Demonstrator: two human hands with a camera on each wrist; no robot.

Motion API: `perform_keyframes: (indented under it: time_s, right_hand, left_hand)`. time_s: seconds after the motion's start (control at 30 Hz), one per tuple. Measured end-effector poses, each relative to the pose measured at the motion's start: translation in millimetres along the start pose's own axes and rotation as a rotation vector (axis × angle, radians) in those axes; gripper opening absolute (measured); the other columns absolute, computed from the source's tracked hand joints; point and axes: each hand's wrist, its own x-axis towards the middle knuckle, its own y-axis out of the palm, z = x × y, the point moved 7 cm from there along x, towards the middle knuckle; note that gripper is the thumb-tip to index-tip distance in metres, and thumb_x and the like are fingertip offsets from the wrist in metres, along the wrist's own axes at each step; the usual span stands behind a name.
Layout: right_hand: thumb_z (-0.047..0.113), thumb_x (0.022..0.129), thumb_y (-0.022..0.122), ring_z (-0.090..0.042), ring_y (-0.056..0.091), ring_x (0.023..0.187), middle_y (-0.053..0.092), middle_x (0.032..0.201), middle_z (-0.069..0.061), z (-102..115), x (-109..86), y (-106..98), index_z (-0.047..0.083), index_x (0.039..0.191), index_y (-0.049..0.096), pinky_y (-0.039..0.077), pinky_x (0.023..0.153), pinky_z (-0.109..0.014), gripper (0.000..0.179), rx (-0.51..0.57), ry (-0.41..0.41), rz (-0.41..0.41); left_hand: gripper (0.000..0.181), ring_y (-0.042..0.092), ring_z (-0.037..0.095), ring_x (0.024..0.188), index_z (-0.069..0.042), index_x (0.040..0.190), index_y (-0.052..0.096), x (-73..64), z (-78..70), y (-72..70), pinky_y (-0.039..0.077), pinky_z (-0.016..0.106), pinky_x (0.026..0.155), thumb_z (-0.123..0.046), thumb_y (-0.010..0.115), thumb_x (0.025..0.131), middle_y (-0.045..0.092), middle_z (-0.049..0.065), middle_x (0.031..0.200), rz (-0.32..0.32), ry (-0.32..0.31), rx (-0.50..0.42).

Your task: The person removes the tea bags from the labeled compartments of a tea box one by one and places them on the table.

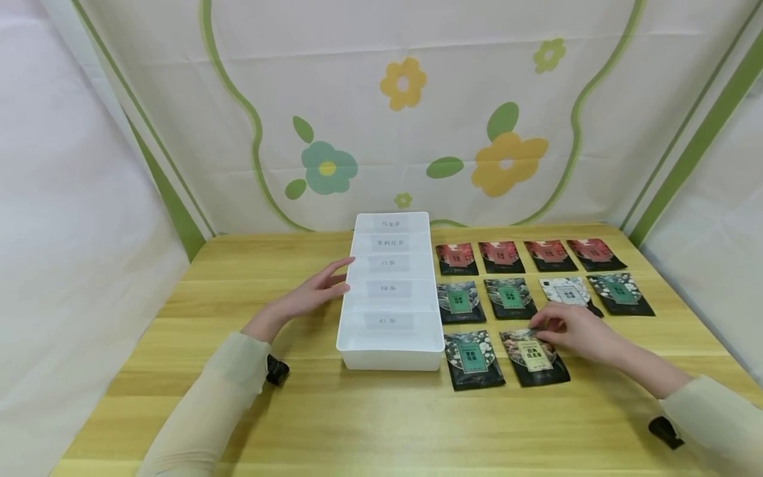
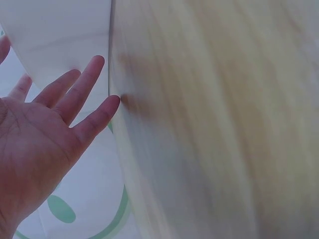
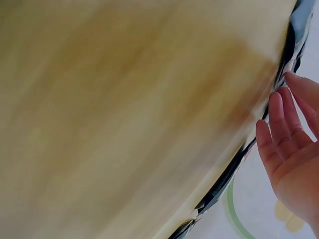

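My left hand (image 1: 316, 291) rests its fingertips against the left wall of a long white box (image 1: 387, 360). In the left wrist view that hand (image 2: 55, 119) has its fingers spread and fairly straight. My right hand (image 1: 578, 331) pinches the upper right corner of a dark tea packet with a pale yellow label (image 1: 535, 356), which lies nearly flat on the table. The right wrist view shows the hand (image 3: 294, 134) with its fingertips by packet edges seen side-on; the pinch itself is partly hidden there. A tea packet with a teal label and white flowers (image 1: 473, 358) lies left of it.
Behind the right hand lie a white tea packet (image 1: 566, 291), several green-labelled tea packets (image 1: 460, 301) and a row of red tea packets (image 1: 501, 256). The box has several labelled sections. A flowered cloth backdrop (image 1: 405, 132) rises behind the wooden table (image 1: 381, 424).
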Motion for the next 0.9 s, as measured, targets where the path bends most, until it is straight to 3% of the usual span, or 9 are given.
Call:
perform_keyframes:
  time_s: [0.3, 0.4, 0.6, 0.9]
  right_hand:
    - [0.003, 0.084, 0.074, -0.005, 0.059, 0.072, 0.063, 0.085, 0.007, 7, -0.4, -11, 0.011, 0.098, 0.070, 0.052, 0.062, -0.025, 0.017, 0.075, 0.021, -0.048]
    - [0.004, 0.085, 0.074, -0.007, 0.060, 0.070, 0.064, 0.084, 0.006, 9, 0.1, -9, 0.009, 0.102, 0.070, 0.051, 0.059, -0.026, 0.018, 0.092, 0.019, -0.012]
    - [0.011, 0.085, 0.075, -0.005, 0.058, 0.076, 0.063, 0.087, 0.009, 5, -3.1, 0, 0.010, 0.109, 0.068, 0.049, 0.062, -0.027, 0.024, 0.047, 0.045, 0.075]
    - [0.009, 0.082, 0.077, -0.003, 0.060, 0.075, 0.065, 0.093, 0.007, 0, -5.1, -2, 0.011, 0.102, 0.069, 0.050, 0.064, -0.027, 0.022, 0.016, 0.031, 0.033]
  left_hand:
    - [0.063, 0.021, 0.037, 0.143, -0.020, 0.156, 0.018, 1.2, -2.0, 0.1, 0.021, 0.056, 0.111, -0.026, 0.051, 0.103, 0.018, 0.018, 0.158, 0.014, -0.008, 0.013]
    - [0.063, 0.021, 0.038, 0.143, -0.020, 0.156, 0.018, 0.2, -3.4, -0.5, 0.021, 0.056, 0.111, -0.025, 0.051, 0.103, 0.016, 0.018, 0.158, 0.007, -0.014, 0.020]
    - [0.063, 0.021, 0.039, 0.142, -0.019, 0.156, 0.018, 0.5, -2.5, 0.3, 0.020, 0.056, 0.111, -0.025, 0.051, 0.103, 0.014, 0.016, 0.159, 0.009, -0.012, 0.024]
    - [0.063, 0.021, 0.038, 0.142, -0.019, 0.156, 0.019, -1.1, -3.1, 0.2, 0.021, 0.056, 0.111, -0.025, 0.051, 0.103, 0.015, 0.016, 0.159, -0.003, -0.007, 0.026]
